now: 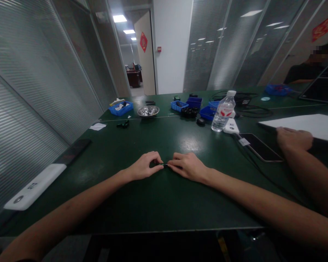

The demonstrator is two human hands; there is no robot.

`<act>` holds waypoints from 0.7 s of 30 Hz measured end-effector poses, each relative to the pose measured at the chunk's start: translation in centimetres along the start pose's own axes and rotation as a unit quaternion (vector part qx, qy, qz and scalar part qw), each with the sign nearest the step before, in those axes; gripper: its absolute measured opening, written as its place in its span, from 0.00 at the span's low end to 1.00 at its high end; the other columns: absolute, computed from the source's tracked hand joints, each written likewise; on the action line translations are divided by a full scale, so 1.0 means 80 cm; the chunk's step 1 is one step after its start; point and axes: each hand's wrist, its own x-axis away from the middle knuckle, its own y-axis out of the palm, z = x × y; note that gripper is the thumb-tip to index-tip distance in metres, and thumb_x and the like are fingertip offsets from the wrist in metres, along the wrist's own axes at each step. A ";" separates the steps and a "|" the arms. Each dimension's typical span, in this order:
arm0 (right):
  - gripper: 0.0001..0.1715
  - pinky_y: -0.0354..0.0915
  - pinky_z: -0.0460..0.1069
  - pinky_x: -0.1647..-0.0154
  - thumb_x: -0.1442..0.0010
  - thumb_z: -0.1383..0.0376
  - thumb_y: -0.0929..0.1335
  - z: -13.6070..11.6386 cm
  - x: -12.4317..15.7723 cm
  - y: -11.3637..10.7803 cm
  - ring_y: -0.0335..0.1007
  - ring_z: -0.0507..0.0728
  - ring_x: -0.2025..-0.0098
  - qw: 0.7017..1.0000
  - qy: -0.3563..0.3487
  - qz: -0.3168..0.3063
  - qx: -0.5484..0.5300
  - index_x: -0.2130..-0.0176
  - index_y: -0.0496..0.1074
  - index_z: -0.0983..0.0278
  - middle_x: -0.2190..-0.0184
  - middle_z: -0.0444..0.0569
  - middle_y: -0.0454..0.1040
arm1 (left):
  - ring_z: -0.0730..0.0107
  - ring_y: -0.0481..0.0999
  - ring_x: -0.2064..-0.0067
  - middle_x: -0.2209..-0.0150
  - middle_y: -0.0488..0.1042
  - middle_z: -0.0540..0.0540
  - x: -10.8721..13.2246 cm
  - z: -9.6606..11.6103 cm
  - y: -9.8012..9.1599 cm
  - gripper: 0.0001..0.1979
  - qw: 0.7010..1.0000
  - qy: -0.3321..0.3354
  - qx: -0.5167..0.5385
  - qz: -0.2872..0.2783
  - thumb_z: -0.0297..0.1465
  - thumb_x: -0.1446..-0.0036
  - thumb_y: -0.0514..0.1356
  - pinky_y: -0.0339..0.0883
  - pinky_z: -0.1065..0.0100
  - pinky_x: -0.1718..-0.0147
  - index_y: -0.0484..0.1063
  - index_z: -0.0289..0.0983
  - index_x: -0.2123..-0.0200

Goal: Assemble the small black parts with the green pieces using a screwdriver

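Observation:
Both hands meet over the green tabletop (142, 203) near its front edge. My left hand (144, 166) pinches a small green piece (161, 164) between thumb and forefinger; it is too small for me to tell its kind. From the other side, my right hand (190, 166) has its fingertips pressed together on a tiny thin piece with a pale glint, pointing toward the green one. Whether the two pieces touch, I cannot tell. The fingertips hide most of both.
Further back stand a metal bowl (148, 111), blue bins (121, 108) and a water bottle (224, 112). A phone (261, 147) and a cable lie to the right, beside another person's hand (294, 138) at a white-topped flat object (306, 125). A white power bank-like device (35, 186) lies left.

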 end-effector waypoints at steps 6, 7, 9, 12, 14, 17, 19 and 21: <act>0.19 0.57 0.47 0.69 0.25 0.59 0.60 -0.001 0.000 0.003 0.67 0.52 0.68 1.000 -0.007 0.001 0.020 0.47 0.76 0.61 0.61 0.49 0.72 | 0.65 0.72 0.59 0.58 0.73 0.46 0.000 -0.004 0.001 0.09 1.000 0.005 -0.004 -0.006 0.37 0.33 0.62 0.67 0.65 0.59 0.72 0.36 0.57; 0.19 0.57 0.47 0.69 0.25 0.59 0.60 -0.001 0.000 0.004 0.67 0.51 0.68 1.000 -0.009 0.003 0.025 0.47 0.76 0.61 0.62 0.48 0.72 | 0.65 0.72 0.59 0.59 0.73 0.46 0.000 -0.004 0.002 0.09 1.000 0.007 -0.006 -0.004 0.36 0.33 0.62 0.66 0.65 0.59 0.73 0.36 0.58; 0.18 0.56 0.47 0.70 0.25 0.60 0.60 -0.001 -0.001 0.005 0.66 0.51 0.69 0.999 -0.010 0.007 0.036 0.48 0.76 0.61 0.62 0.48 0.72 | 0.65 0.72 0.59 0.59 0.73 0.46 0.000 -0.005 0.002 0.08 1.000 0.012 -0.009 -0.001 0.36 0.33 0.62 0.66 0.65 0.59 0.73 0.36 0.58; 0.18 0.54 0.47 0.71 0.25 0.60 0.60 -0.002 0.000 0.007 0.65 0.51 0.69 0.998 -0.011 0.011 0.055 0.49 0.76 0.62 0.63 0.48 0.72 | 0.66 0.72 0.58 0.58 0.73 0.46 0.000 -0.004 0.002 0.08 1.000 0.018 -0.003 -0.003 0.36 0.32 0.61 0.66 0.66 0.59 0.73 0.37 0.57; 0.18 0.53 0.47 0.71 0.25 0.60 0.60 -0.004 0.001 0.007 0.65 0.51 0.69 0.998 -0.015 0.011 0.067 0.49 0.76 0.62 0.63 0.48 0.72 | 0.66 0.72 0.59 0.59 0.73 0.45 0.000 -0.005 0.002 0.08 1.000 0.021 0.005 -0.005 0.36 0.32 0.61 0.66 0.66 0.59 0.73 0.37 0.57; 0.18 0.52 0.48 0.72 0.25 0.60 0.60 -0.007 0.001 0.004 0.65 0.51 0.69 0.996 -0.018 0.008 0.087 0.50 0.75 0.63 0.63 0.48 0.72 | 0.66 0.73 0.59 0.59 0.73 0.45 0.000 -0.006 0.001 0.09 0.999 0.026 0.017 -0.007 0.37 0.32 0.61 0.66 0.66 0.59 0.74 0.37 0.57; 0.18 0.50 0.48 0.73 0.24 0.60 0.59 -0.010 0.000 -0.001 0.64 0.51 0.70 0.994 -0.021 0.002 0.104 0.50 0.75 0.64 0.64 0.48 0.72 | 0.66 0.73 0.59 0.58 0.73 0.45 0.000 -0.006 0.001 0.09 0.999 0.029 0.018 -0.010 0.37 0.31 0.61 0.66 0.66 0.59 0.74 0.37 0.57; 0.18 0.49 0.48 0.74 0.24 0.61 0.59 -0.014 -0.004 -0.008 0.63 0.50 0.71 0.992 -0.025 -0.010 0.124 0.52 0.75 0.64 0.65 0.48 0.72 | 0.66 0.72 0.59 0.59 0.73 0.45 -0.001 -0.005 0.001 0.09 0.999 0.034 0.011 -0.010 0.36 0.31 0.60 0.65 0.66 0.58 0.74 0.37 0.56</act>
